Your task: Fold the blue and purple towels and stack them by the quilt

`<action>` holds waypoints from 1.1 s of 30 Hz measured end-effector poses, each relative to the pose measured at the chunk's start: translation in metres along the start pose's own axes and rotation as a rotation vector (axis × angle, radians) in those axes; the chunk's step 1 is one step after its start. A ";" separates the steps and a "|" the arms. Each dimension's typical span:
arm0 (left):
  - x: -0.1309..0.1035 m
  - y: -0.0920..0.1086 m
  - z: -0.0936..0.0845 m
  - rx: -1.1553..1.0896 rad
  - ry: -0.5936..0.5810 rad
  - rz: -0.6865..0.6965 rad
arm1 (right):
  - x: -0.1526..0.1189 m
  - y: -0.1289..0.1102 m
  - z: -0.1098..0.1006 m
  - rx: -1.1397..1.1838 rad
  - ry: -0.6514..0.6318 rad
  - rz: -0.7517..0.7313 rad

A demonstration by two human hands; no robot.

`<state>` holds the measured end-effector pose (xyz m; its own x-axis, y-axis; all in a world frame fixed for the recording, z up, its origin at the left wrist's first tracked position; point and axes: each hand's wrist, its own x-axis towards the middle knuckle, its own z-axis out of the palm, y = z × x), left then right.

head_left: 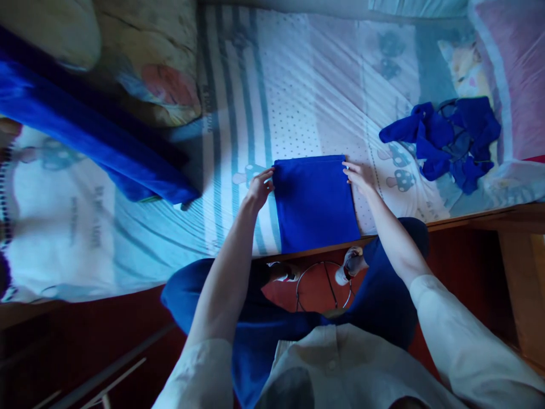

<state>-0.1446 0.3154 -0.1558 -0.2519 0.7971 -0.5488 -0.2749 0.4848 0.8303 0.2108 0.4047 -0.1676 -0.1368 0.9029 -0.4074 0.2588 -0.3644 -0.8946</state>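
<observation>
Between both hands' fingers [267, 177], folded cloth [315, 201]

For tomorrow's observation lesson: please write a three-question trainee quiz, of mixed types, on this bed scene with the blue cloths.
1. True or false: both hands touch the folded cloth.
2. The crumpled cloth lies to which side of the folded one? A) left B) right C) on top
3. Fill in: the folded cloth lies near the bed's ____ edge.

Key:
1. True: the left hand is at its top left corner, the right hand at its top right.
2. B
3. Near, by the wooden frame.
</observation>
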 end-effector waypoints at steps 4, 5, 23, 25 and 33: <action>0.003 0.002 0.003 0.012 -0.005 -0.012 | 0.009 0.011 -0.002 0.025 0.032 -0.017; 0.004 0.002 0.004 0.011 -0.004 -0.013 | 0.011 0.013 -0.002 0.017 0.040 -0.016; 0.047 0.015 0.010 0.784 0.163 0.406 | 0.075 0.008 0.004 -0.323 0.201 -0.177; 0.052 0.020 0.015 0.939 0.134 0.399 | 0.082 0.004 0.007 -0.402 0.170 -0.138; 0.079 0.044 0.011 1.148 0.132 0.367 | 0.097 -0.011 0.011 -0.660 0.152 -0.220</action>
<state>-0.1662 0.4033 -0.1618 -0.2535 0.9437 -0.2125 0.7985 0.3281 0.5048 0.1844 0.4942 -0.1996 -0.1300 0.9790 -0.1572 0.7723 0.0006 -0.6352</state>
